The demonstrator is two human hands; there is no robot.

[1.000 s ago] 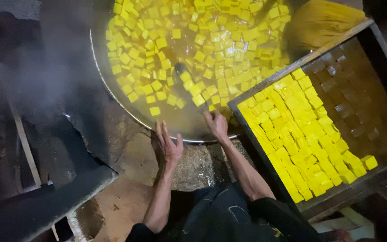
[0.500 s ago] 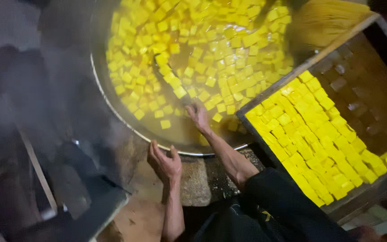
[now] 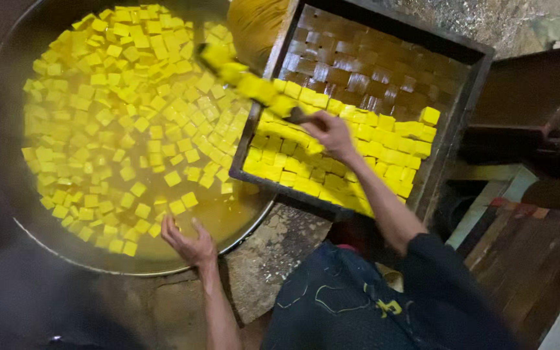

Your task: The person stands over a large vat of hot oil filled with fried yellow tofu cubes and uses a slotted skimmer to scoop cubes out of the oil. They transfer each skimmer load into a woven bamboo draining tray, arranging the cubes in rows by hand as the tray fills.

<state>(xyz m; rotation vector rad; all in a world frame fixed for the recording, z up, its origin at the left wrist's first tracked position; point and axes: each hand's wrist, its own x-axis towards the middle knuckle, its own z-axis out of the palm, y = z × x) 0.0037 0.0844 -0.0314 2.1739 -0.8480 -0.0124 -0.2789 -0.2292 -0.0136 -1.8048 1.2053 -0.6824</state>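
A row of yellow cubes (image 3: 254,84) rides on the long flat tool (image 3: 296,116) I'm holding, slanting up and out over the near corner of the tray and toward the wide pan (image 3: 8,194). My right hand (image 3: 332,133) has its grip closed around the tool's near end, right above the packed cubes in the wooden tray (image 3: 468,97). The loaded end is blurred, so I can't tell how firmly the pieces sit on it. I judge that to be the main risk: the tool is tilted and carries its load far from my fist, so a small twist of the wrist could let cubes slide off short, onto the tray edge or the stone ledge (image 3: 273,253) instead of into the yellow liquid.

My left hand (image 3: 189,243) rests spread and open on the pan's rim at the near side, holding nothing. The fingertips lie just at the liquid's edge, and if that bath is hot, as I suspect, a splash from cubes dropping in a bunch could reach them.

The tray itself leans over the pan's rim; pressing down on it with the tool might shift it. The far part of the tray shows bare dark wood, with the remaining cubes crowded toward me.
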